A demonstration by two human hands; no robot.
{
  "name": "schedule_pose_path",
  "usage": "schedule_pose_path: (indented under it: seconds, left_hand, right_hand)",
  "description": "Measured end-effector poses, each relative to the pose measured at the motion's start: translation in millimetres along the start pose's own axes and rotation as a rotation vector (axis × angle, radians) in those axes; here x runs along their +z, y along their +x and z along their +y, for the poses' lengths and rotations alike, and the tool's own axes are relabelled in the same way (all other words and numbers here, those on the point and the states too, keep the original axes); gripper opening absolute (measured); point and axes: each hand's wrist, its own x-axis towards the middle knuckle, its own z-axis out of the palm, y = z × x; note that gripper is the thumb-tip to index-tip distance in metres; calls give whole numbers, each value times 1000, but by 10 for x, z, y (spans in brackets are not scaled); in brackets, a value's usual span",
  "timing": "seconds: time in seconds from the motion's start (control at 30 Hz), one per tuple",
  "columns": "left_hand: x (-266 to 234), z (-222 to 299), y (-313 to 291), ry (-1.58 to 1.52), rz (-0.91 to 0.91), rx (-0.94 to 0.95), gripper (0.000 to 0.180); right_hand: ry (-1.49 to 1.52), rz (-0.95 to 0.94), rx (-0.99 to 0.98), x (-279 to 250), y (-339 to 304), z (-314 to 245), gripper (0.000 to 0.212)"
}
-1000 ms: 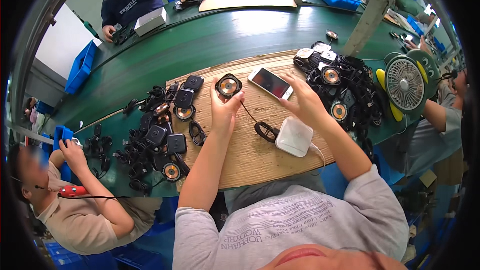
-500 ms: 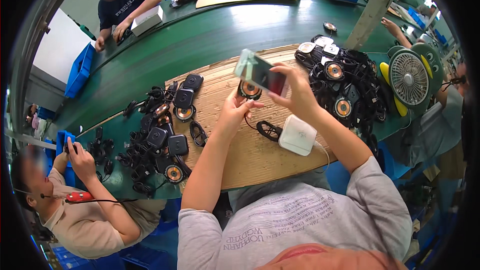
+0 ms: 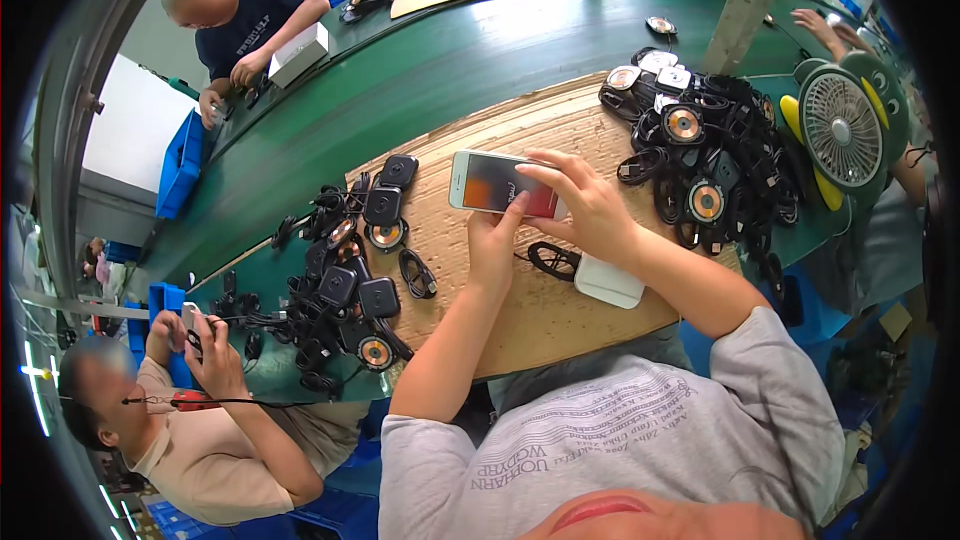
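Observation:
A white-framed phone (image 3: 488, 183) with a lit screen lies flat above the cardboard sheet (image 3: 530, 340). My right hand (image 3: 590, 205) is closed round the phone's right end. From below, my left hand (image 3: 493, 248) grips its near edge, thumb over the screen. The round charging coil seen earlier in that hand is now hidden, apparently under the phone. A bundled black cable (image 3: 553, 260) lies beside a white square adapter block (image 3: 610, 282) on the cardboard, close to my right wrist.
Piles of black charger pads and cables (image 3: 335, 285) lie left, with more cabled copper-coil chargers (image 3: 706, 202) at right. Beyond these stand a green fan (image 3: 842, 128) and a post (image 3: 745, 15). Co-workers sit left and across the green belt (image 3: 480, 60), near a blue bin (image 3: 180, 165).
The phone was tilted over the coil and has come down flat, covering it. My left thumb now rests on the screen. The person at left now holds up a pale device.

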Motion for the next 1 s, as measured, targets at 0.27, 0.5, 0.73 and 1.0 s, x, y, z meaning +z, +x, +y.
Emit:
schedule_pose_path:
  seconds: [0.27, 0.5, 0.73, 1.0]
  left_hand:
    - [-14, -27, -81, -194, 80, -13, 26]
    - [-35, 15, -77, -189, 50, 11, 25]
    - [-99, 25, -72, -153, 51, 15, 25]
    - [-83, 140, -47, -159, 34, 59, 23]
  right_hand:
    - [-22, -96, 97, 45, -123, 47, 83]
    - [-33, -99, 120, 63, -113, 21, 83]
    - [-28, -82, 110, 103, -88, -16, 83]
    - [-50, -85, 119, 86, 3, -35, 83]
